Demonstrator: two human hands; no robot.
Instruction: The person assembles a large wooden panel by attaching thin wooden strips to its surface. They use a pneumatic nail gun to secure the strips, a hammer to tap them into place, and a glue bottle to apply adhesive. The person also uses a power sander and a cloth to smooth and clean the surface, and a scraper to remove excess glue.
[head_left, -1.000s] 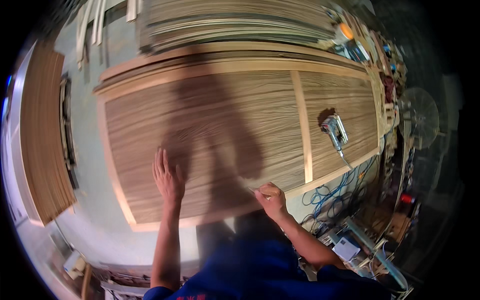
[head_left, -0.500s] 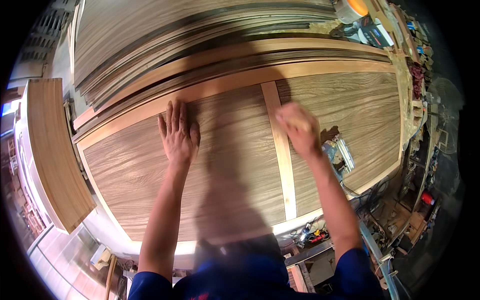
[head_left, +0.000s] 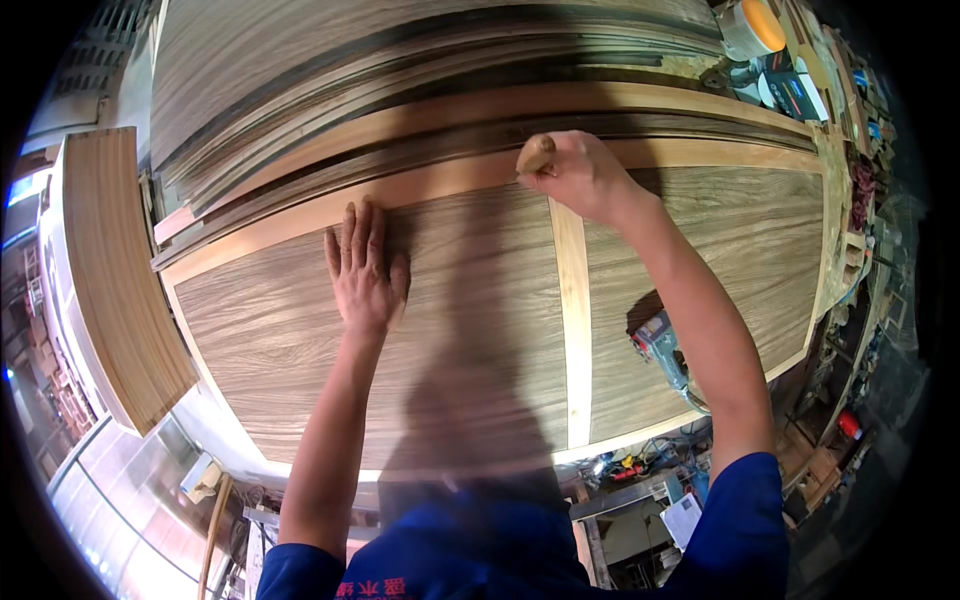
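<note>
A large wood-grain panel (head_left: 480, 330) lies before me, edged by pale strips and crossed by a pale wooden crosspiece (head_left: 575, 330). My left hand (head_left: 366, 275) rests flat on the panel's left part, fingers spread, tips on the far edge strip (head_left: 290, 228). Above the crosspiece's far end, my right hand (head_left: 590, 175) is closed around a brown tool with a rounded, wooden-looking handle (head_left: 538, 155). Its other end is hidden, so its kind does not show. A grey-blue hand tool (head_left: 660, 345) lies on the panel, partly behind my right forearm.
Stacked wood-grain boards (head_left: 420, 50) fill the far side. At the far right stand an orange-lidded white bucket (head_left: 752, 28) and a dark box (head_left: 795, 92). Left of the panel is a wooden-faced block (head_left: 125, 280). Small tools and cables (head_left: 640, 462) clutter the near right.
My right hand has moved from beside the crosspiece to its far end, farther from me. My left hand stays flat on the panel. The view has shifted slightly.
</note>
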